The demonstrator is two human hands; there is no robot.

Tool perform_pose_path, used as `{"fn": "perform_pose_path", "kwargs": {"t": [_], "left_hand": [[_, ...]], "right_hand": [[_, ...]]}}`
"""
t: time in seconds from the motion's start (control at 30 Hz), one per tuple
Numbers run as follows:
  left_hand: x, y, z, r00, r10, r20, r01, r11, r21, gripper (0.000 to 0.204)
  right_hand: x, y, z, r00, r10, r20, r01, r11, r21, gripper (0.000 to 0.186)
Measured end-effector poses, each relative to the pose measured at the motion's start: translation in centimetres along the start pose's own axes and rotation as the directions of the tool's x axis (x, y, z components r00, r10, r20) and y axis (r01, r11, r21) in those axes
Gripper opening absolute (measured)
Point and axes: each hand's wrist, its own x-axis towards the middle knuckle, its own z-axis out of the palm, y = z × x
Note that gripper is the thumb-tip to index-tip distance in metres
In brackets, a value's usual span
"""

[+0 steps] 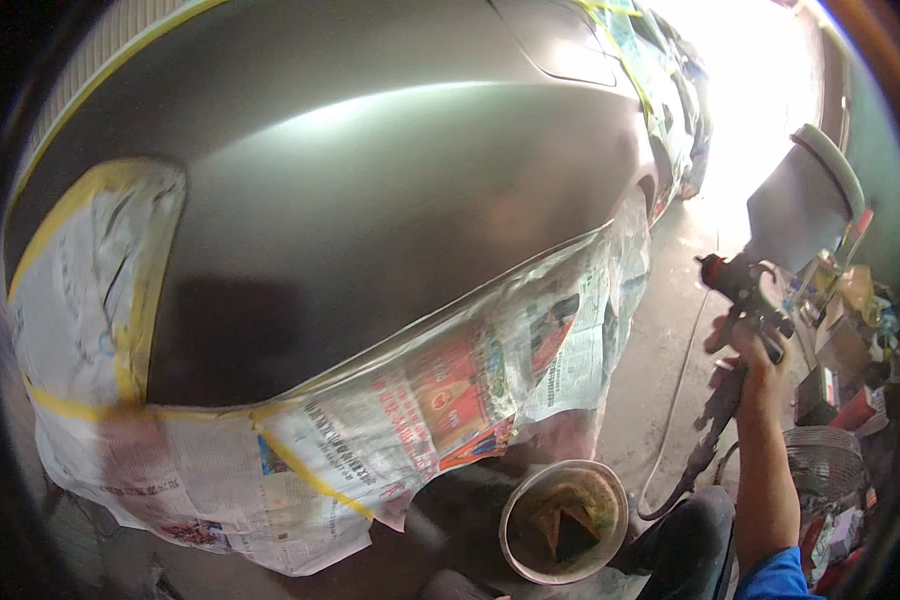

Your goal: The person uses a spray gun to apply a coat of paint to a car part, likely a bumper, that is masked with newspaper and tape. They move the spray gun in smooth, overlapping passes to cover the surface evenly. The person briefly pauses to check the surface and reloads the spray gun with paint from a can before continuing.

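Spray gun (742, 280) in right hand (756, 350), which is wrapped round its handle (728, 385); left hand unseen. Cup (805, 205) above the hand: probably top-heavy, rigid. I'd grip low, minding hose (698, 467) below the hand.

Head view, left fisheye of a side-by-side pair. From the wearer's head we look down and forward, at close range, across the car panel (400, 220), with the wearer's dark-trousered leg (692, 540) at the lower edge.
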Motion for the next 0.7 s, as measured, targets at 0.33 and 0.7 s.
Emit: {"fn": "perform_pose_path", "kwargs": {"t": [0.33, 0.7], "left_hand": [[-1.5, 6.9, 6.1, 0.963, -0.264, -0.048, 0.265, 0.912, 0.314, 0.033], [-16.7, 22.2, 2.7, 0.767, -0.641, 0.015, 0.608, 0.735, 0.3, 0.038]], "right_hand": [[-2.2, 4.2, 0.4, 0.682, 0.054, 0.73, -0.244, 0.957, 0.157, 0.039], [3.7, -3.4, -3.1, 0.835, 0.416, 0.361, -0.473, 0.877, 0.084, 0.022]]}}
